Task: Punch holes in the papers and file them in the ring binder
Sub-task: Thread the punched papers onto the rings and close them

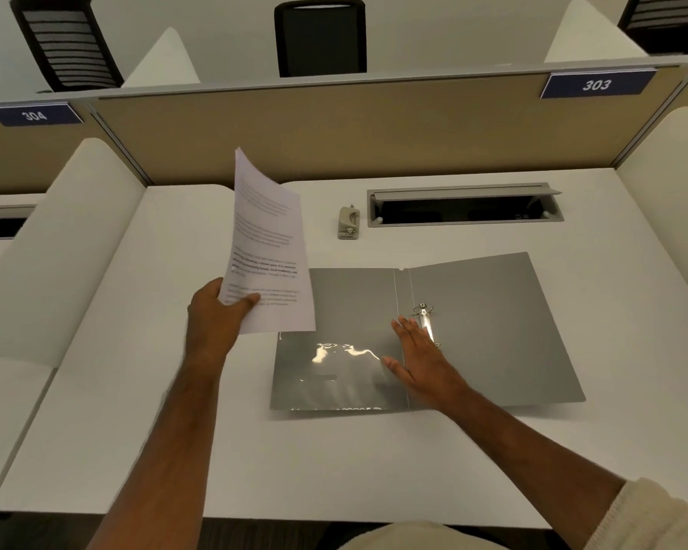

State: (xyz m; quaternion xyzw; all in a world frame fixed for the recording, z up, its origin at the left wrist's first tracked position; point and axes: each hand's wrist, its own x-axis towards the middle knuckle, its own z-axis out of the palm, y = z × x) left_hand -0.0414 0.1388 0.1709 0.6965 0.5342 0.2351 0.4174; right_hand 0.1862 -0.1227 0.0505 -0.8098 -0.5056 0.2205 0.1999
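An office or study hall with numbered carrels: a white desk (334,450) fenced by a tan partition (334,129) at 12 o'clock. Seat signs read 304 (35,115) at 10 and 303 (596,85) at 2, with a black chair (320,37) beyond and a cable hatch (464,206) at 1

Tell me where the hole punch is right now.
In the head view the hole punch stands on the desk beyond the open ring binder, just left of the cable tray and right of the held papers.

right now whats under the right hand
The right hand lies flat on the open ring binder, across its spine and beside the metal rings. The lower part of the ring mechanism is covered by the fingers, so its state cannot be seen.
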